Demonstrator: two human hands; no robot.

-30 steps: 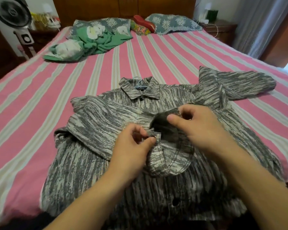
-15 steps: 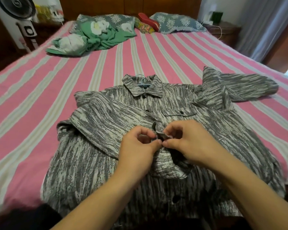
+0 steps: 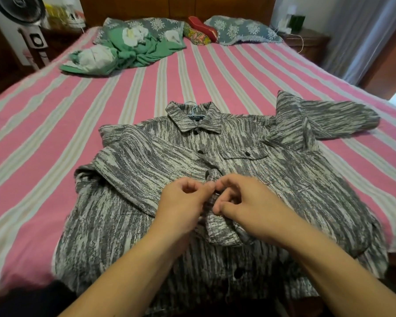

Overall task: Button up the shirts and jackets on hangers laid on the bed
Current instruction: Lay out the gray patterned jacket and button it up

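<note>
A grey and white streaked jacket [image 3: 128, 177] lies face up on the striped bed, its collar away from me over a pale blue hanger hook [image 3: 190, 104]. Dark buttons at the collar [image 3: 196, 132] and upper chest [image 3: 200, 152] are closed. My left hand [image 3: 181, 207] and my right hand [image 3: 245, 202] meet at the middle of the front placket, each pinching a fabric edge there. The button between my fingers is hidden. A lower dark button [image 3: 237, 273] shows near the hem.
The pink striped bedspread [image 3: 55, 124] reaches far beyond the jacket. A green crumpled garment [image 3: 133, 49] and pillows [image 3: 240, 29] lie by the headboard. A fan [image 3: 21, 10] stands at the left, a nightstand [image 3: 304, 42] at the right.
My right hand lowered the lifted placket flap onto the front. Both hands came together at the jacket's middle and now pinch the edges close to each other.
</note>
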